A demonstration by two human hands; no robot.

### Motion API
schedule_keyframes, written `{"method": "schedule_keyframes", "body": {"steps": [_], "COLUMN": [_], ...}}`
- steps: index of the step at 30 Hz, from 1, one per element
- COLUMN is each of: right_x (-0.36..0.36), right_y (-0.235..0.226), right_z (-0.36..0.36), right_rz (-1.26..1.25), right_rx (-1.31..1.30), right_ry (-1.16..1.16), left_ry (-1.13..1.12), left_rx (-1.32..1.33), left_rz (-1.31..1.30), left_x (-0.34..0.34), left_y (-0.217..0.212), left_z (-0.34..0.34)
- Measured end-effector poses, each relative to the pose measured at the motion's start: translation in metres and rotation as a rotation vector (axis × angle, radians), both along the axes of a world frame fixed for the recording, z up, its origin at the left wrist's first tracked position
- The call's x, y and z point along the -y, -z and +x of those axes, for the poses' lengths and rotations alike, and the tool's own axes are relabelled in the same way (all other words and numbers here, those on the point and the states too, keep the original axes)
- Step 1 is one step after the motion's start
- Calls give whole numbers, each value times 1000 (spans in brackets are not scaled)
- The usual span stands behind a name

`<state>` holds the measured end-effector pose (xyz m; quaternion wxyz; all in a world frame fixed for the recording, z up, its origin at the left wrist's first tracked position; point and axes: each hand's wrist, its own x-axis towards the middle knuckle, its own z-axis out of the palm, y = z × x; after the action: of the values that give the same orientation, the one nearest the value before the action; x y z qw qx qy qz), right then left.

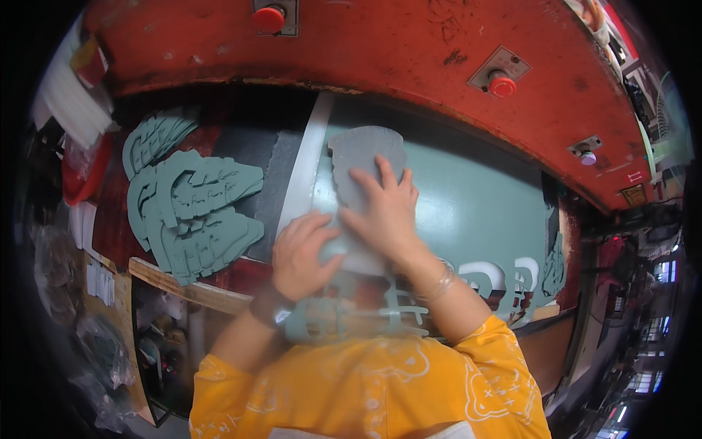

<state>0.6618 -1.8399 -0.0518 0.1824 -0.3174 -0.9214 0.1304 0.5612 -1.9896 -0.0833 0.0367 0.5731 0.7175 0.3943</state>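
Under the red machine beam lies a smooth grey-green sheet (468,205). On its left part rests a grey, shield-shaped flat piece with a notched edge (358,150), which looks like a cutting die. My right hand (387,212) is spread over the near part of this piece, fingertips on top and thumb by its lower left edge. My left hand (300,256) lies at the sheet's near left, beside a white strip (298,179), with loosely bent fingers and thumb apart, holding nothing visible. Cut-out sheet waste (398,314) hangs along the near edge, partly blurred.
Stacks of cut green slotted pieces (194,212) lie at the left. The red beam (387,51) spans the far side, carrying red push buttons (502,84). A wooden edge (190,285) runs along the near left. Plastic bags (102,351) hang at the far left.
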Motion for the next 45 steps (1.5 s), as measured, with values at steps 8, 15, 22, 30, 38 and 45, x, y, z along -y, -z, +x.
{"method": "schedule_keyframes", "body": {"steps": [8,15,22,30,38,45], "right_x": [-93,-178,-279,-140,-10,2], "right_y": [-27,-57,-99,-40,13,12], "right_z": [139,246,241,264,231,230], "right_rz": [-53,646,713,439,94,149], "right_rx": [-308,-840,-862,-874,52,107], "right_ry": [11,622,864,519,-56,6], "left_ry": [-18,118,83,-42,-67,-95], "left_rx": [171,337,52,0,-163,-204], "left_rz": [57,-44,157,57,-3,-26], "left_x": [28,56,-17,-25,-19,-15], "left_y": [-15,-21,9,10,15,17], "left_z": [3,80,62,60,59,62]}}
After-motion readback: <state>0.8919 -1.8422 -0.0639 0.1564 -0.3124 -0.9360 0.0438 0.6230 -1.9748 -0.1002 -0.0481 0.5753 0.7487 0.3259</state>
